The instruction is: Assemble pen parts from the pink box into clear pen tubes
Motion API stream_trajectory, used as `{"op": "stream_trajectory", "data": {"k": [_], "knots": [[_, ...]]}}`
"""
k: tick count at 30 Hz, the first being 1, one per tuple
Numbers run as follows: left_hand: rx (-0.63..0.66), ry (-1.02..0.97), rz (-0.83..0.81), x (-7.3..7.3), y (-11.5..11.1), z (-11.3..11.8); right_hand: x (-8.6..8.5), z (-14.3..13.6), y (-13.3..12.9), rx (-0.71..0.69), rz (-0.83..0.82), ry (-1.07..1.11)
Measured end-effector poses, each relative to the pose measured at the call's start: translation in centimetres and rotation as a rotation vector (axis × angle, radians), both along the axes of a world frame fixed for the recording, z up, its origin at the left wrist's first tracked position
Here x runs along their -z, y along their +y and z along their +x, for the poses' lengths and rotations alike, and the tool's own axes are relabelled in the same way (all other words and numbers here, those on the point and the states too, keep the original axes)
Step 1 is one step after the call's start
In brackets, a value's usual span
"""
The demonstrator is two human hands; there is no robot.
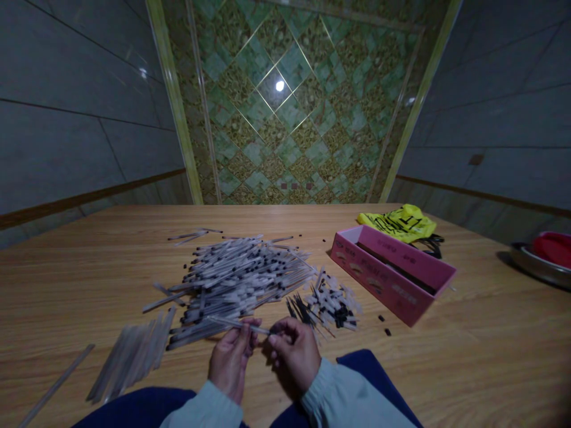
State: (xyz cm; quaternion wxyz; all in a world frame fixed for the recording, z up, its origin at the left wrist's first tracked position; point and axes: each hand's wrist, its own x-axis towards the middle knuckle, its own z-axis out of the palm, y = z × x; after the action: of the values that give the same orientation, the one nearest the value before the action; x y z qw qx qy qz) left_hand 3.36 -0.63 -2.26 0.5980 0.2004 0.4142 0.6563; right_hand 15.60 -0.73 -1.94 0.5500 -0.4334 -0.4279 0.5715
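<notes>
Between finger and thumb, my left hand [232, 356] holds a thin clear tube [226, 321], like a pen barrel, tilted slightly down to the right. The fingers of my right hand [297, 351] pinch its right end, where something small and dark shows; its exact kind is hidden. Just beyond both hands spreads a big pile of similar tubes [236, 273] with black ends. Small clear caps and black pieces [334, 300] lie heaped beyond my right hand, beside thin dark sticks [301, 309]. To the left of my left hand rests a row of plain clear tubes [134, 351].
A pink open box [383, 276] stands at the right, with a yellow plastic bag [399, 223] behind it. At the far right is a metal basin with a red item [553, 248]. One loose tube [57, 383] lies at the near left of the wooden surface.
</notes>
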Motion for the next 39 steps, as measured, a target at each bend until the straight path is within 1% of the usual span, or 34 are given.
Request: {"op": "stream_trajectory", "data": {"k": [3, 6, 8, 10, 14, 18, 22, 25, 27, 30, 33, 36, 39], "knots": [[-0.002, 0.01, 0.004, 0.0, 0.0, 0.0, 0.1, -0.1, 0.0, -0.05, -0.036, 0.054], [0.011, 0.02, 0.01, 0.0, 0.0, 0.0, 0.9, -0.1, 0.1, -0.111, -0.024, 0.047], [0.01, 0.016, 0.006, 0.0, -0.1, 0.0, 1.4, -0.1, 0.2, -0.087, 0.007, 0.03], [0.011, 0.009, 0.0, 0.0, -0.1, 0.0, 1.5, -0.1, 0.2, -0.03, 0.032, 0.024], [-0.006, -0.021, -0.005, 0.1, 0.0, 0.0, 0.9, -0.1, 0.2, 0.048, 0.034, 0.011], [-0.04, -0.058, -0.018, 0.1, 0.1, 0.0, 0.6, -0.1, 0.1, 0.072, 0.025, 0.023], [-0.074, -0.089, -0.014, -0.3, 0.1, 0.0, 0.3, 0.5, 0.3, 0.027, 0.016, 0.195], [-0.074, -0.112, -0.011, -0.5, 0.1, 0.0, -0.5, 1.1, 0.5, -0.019, -0.019, 0.357], [-0.057, -0.125, -0.009, -0.5, 0.0, 0.0, -1.0, 1.3, 0.5, -0.041, -0.051, 0.388], [-0.033, -0.137, -0.007, -0.4, 0.0, 0.0, -1.2, 1.2, 0.5, -0.078, -0.084, 0.308], [-0.028, -0.129, -0.016, -0.4, 0.0, 0.1, -0.7, 1.0, 0.4, -0.136, -0.046, 0.103], [-0.019, -0.095, -0.026, -0.5, -0.1, 0.2, -0.3, 0.9, 0.3, -0.102, 0.053, -0.103], [-0.009, -0.054, -0.014, -0.6, -0.1, 0.1, -0.3, 0.8, 0.3, -0.071, 0.108, -0.22]]}}
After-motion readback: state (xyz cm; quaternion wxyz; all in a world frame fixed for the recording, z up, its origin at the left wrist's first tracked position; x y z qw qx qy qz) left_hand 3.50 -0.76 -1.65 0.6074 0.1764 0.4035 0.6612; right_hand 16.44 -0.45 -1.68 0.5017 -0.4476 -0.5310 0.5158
